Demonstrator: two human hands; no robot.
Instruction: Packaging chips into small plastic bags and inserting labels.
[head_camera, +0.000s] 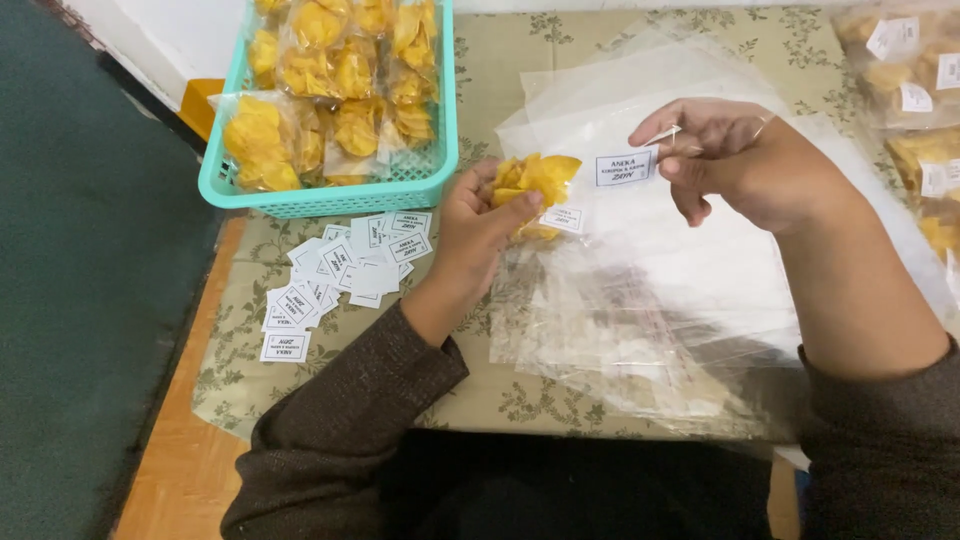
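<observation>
Yellow chips in a small clear bag (533, 186) are gripped by the left hand (478, 228) over the bench (480, 400), fingers closed round it | white paper label (625, 167) is pinched by the right hand (745, 165) just beside the bag | loose labels (340, 275) and the teal basket (330, 190) of filled bags are kept within reach | empty clear bags (650, 300) are stacked underneath.

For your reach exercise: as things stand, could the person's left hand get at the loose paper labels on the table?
Probably yes. The labels lie uncovered just beside the left hand, with nothing between them. But that hand is gripping a bag of yellow chips, so it would likely have to put the bag down first.
</observation>
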